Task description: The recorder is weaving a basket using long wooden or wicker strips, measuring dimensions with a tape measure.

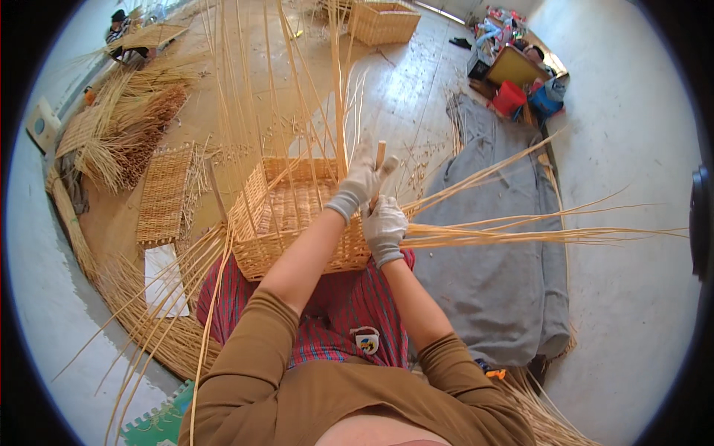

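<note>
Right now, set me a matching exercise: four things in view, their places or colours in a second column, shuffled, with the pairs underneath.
Things:
1. Near basket
2. Stick
3. Cloth
4. Woven mat

Places or colours:
A. Held in the gloved left hand and right hand
B. Left of the near basket
C. On the person's lap
D. Grey

Pairs: 1-C, 2-A, 3-D, 4-B

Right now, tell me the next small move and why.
Perhaps press the wooden stick down a little at the right side of the basket: the left hand and right hand meet around it there, its upper end pokes out, and long strands fan out alongside.
</note>
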Motion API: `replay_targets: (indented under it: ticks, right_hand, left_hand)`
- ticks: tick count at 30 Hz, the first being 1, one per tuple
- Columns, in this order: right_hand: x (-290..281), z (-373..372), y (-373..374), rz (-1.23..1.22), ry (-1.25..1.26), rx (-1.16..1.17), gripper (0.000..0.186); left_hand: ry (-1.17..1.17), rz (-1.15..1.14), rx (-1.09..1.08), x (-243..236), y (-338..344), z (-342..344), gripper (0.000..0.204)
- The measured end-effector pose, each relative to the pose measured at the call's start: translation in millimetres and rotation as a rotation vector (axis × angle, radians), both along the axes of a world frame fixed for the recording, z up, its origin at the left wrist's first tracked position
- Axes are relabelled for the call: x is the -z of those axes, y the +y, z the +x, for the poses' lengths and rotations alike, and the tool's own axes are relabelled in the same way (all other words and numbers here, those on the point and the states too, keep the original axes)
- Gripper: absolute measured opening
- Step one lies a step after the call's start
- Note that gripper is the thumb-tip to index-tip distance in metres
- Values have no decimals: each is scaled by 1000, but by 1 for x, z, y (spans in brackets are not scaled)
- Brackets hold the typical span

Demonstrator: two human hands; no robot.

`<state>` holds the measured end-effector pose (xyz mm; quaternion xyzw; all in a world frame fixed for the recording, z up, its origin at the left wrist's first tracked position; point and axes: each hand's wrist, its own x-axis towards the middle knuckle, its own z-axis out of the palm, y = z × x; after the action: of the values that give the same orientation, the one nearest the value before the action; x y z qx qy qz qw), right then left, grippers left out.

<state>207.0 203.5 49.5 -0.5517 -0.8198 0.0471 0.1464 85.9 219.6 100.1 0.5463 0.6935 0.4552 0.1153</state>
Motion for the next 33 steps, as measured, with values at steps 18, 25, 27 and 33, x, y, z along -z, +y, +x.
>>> replay_targets:
  ticks: [18,25,27,33]
  right_hand:
    - [-13,-67,-131,-517,1389,-777,32]
    - [-27,-121,-224,-98,333,-1331,26]
    - [-29,-101,-204,-131,243,-1353,21]
    - [8,-44,-99,-966,1080,-160,26]
  left_hand:
    - [-555,506,-578,150,-300,-124,27]
    - [-705,162,-353,110,-325,-134,44]
    - [-454,-9,-393,104,-323,-163,57]
    - [-772,-378,16,135,-280,-198,70]
